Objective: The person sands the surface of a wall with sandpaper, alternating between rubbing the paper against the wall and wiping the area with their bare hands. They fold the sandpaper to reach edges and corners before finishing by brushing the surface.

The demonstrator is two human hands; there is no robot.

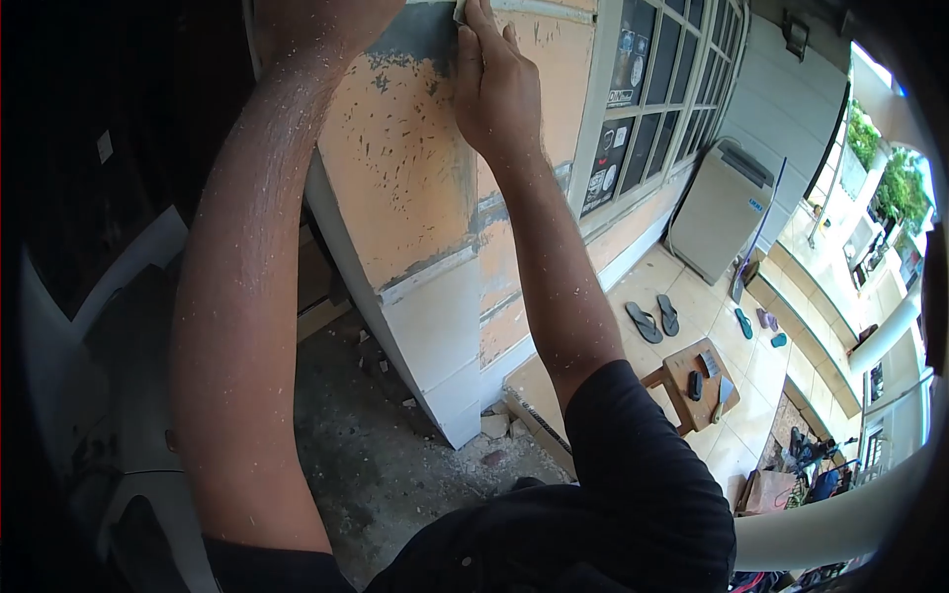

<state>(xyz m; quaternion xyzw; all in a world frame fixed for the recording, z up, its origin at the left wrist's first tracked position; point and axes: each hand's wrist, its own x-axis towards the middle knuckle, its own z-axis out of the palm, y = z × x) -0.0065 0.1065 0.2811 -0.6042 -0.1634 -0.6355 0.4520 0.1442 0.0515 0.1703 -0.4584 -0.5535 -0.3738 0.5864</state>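
Note:
An orange wall [395, 188] with dark scraped patches and a grey upper band stands in front of me. My right hand [497, 84] is raised against its corner edge near the top, fingers pointing up and close together at a thin pale edge; what they hold, if anything, is too small to name. At the top left, my left hand [331, 22] is partly cut off by the frame, and its fingers are hidden. Pale flecks cover both forearms.
A wooden stool [680, 381] at the right carries a brush [708, 364] and a scraper [724, 395]. Sandals [645, 322] lie on the tiles near a washing machine [720, 212]. Broken debris [494, 455] lies at the wall's foot. A paned window [657, 109] is beyond.

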